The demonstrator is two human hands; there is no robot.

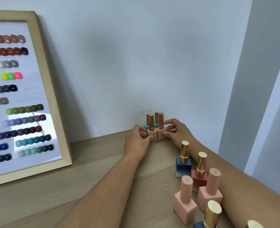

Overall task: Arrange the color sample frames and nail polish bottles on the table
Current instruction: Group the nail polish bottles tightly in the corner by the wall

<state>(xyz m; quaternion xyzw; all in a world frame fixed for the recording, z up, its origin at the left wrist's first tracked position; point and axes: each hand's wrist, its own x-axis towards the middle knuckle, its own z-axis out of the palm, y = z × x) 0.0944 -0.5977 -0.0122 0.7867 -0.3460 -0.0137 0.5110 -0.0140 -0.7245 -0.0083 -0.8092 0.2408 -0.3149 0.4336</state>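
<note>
Table [90, 183], wood. Sample frame [53, 102] leans on wall [136, 55] at left. Loose bottles [200, 186] cluster near right. Left hand [136, 142] pinches left beige bottle [152, 134]; right hand [175, 131] pinches right beige bottle [161, 133], touching, by wall, teal bottles [146, 126] behind.

Wooden table [90, 175] bearing a sample frame [50, 99] left of the grip, bottles [155, 129] within it, more bottles [200, 181] nearer.

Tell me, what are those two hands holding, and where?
Each grips a beige bottle by its square base: the left hand on the left bottle, the right hand on the right bottle. The gold caps are untouched.
</note>
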